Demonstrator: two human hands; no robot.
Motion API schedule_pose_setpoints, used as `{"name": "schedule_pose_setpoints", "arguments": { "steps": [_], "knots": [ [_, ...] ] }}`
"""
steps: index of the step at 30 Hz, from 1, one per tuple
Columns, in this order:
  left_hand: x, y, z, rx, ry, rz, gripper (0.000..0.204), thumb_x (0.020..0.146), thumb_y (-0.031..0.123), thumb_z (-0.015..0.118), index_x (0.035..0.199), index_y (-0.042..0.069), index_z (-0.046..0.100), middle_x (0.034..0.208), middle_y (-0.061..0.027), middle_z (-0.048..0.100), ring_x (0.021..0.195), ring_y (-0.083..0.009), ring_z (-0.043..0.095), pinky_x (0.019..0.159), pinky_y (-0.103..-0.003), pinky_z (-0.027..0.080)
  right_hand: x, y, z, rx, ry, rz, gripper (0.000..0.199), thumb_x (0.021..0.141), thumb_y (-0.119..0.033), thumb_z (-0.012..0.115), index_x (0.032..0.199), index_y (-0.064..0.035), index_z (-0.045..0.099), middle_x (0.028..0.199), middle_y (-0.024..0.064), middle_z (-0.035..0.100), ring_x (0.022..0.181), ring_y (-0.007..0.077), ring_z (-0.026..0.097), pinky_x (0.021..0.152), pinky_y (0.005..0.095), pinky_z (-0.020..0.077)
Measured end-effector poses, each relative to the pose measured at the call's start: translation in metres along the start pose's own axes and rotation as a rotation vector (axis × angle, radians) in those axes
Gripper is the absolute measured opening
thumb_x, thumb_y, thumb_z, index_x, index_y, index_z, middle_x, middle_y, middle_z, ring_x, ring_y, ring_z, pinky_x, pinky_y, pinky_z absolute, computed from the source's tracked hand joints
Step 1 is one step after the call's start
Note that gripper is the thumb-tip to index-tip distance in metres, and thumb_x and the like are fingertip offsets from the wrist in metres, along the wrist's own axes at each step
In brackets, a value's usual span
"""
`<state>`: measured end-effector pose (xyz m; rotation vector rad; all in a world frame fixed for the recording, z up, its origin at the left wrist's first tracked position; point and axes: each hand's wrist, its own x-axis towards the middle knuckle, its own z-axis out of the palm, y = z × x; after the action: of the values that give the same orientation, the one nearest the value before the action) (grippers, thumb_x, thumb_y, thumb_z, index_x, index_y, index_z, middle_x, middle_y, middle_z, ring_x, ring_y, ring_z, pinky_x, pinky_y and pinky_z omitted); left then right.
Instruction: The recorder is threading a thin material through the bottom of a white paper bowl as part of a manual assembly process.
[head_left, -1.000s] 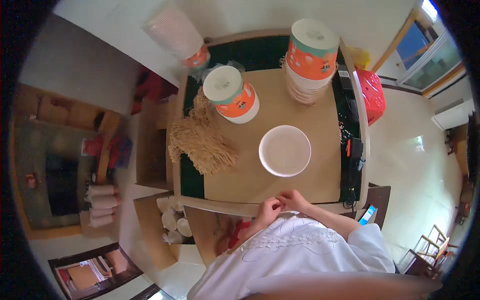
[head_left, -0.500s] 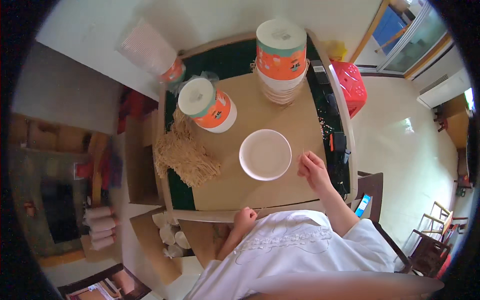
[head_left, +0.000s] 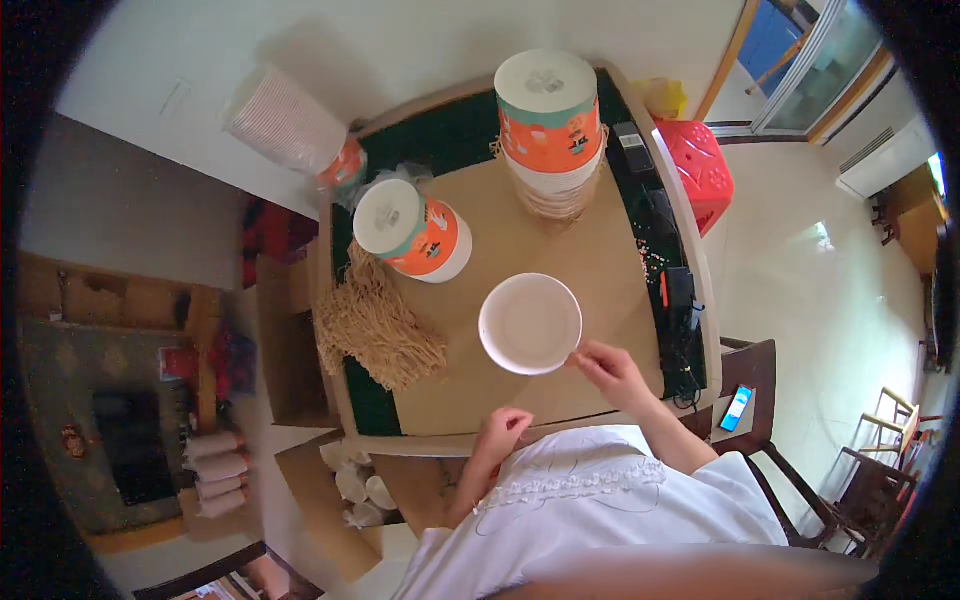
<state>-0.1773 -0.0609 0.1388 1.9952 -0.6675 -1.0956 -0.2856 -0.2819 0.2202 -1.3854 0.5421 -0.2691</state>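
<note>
Pinching the white bowl [head_left: 530,325] by its rim with the right hand [head_left: 616,376].
Holding it over the brown sheet [head_left: 605,275] on the counter [head_left: 400,446]; curling the left hand [head_left: 499,436] nearby, impossible to tell its grip.

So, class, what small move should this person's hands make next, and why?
Probably bring the left hand up to steady the white bowl: only the right hand is at its rim, while the left sits apart, by the near edge of the table.

On the table [head_left: 709,345], the bowl [head_left: 530,323] sits right of the strand bundle [head_left: 378,330], before the farther tub stack [head_left: 550,130].
</note>
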Motion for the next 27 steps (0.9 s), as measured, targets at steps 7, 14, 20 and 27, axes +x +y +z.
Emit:
{"name": "schedule_pose_setpoints", "arguments": {
  "steps": [7, 14, 20, 27],
  "knots": [
    [0.009, 0.109, -0.019, -0.496, 0.027, 0.287, 0.028, 0.075, -0.006, 0.061, 0.102, 0.001, 0.061, 0.096, -0.0031, 0.056, 0.083, -0.0106, 0.056, 0.074, -0.022, 0.047, -0.013, 0.000, 0.023, -0.224, -0.172, -0.020, 0.011, 0.086, -0.010, 0.053, 0.092, -0.0023, 0.059, 0.074, 0.0126, 0.059, 0.062, 0.0171, 0.055, 0.058, 0.0303, 0.0447],
    [0.013, 0.076, -0.007, -0.511, -0.025, 0.327, 0.028, 0.076, -0.006, 0.060, 0.103, 0.001, 0.062, 0.095, -0.0041, 0.056, 0.084, -0.0112, 0.056, 0.075, -0.022, 0.047, -0.017, 0.005, 0.025, -0.444, -0.229, -0.154, 0.012, 0.082, -0.010, 0.053, 0.092, -0.0046, 0.058, 0.081, 0.0144, 0.061, 0.074, 0.0336, 0.059, 0.065, 0.0409, 0.0478],
    [0.011, 0.075, -0.003, -0.454, 0.118, 0.325, 0.010, 0.080, -0.004, 0.057, 0.088, 0.000, 0.062, 0.083, -0.0035, 0.058, 0.074, -0.0095, 0.055, 0.067, -0.021, 0.046, -0.014, 0.009, 0.030, -0.492, -0.274, -0.170, 0.011, 0.082, -0.012, 0.055, 0.089, -0.0037, 0.056, 0.076, 0.0139, 0.061, 0.067, 0.0326, 0.059, 0.058, 0.0389, 0.0468],
    [0.009, 0.079, 0.000, -0.410, 0.241, 0.103, 0.016, 0.090, 0.010, 0.048, 0.075, 0.005, 0.049, 0.067, 0.0019, 0.046, 0.063, -0.0053, 0.043, 0.057, -0.020, 0.037, -0.004, -0.012, 0.043, -0.629, -0.220, 0.119, 0.024, 0.082, -0.016, 0.054, 0.100, -0.0052, 0.043, 0.081, 0.0189, 0.061, 0.075, 0.0335, 0.060, 0.061, 0.0419, 0.0466]
  ]
}}
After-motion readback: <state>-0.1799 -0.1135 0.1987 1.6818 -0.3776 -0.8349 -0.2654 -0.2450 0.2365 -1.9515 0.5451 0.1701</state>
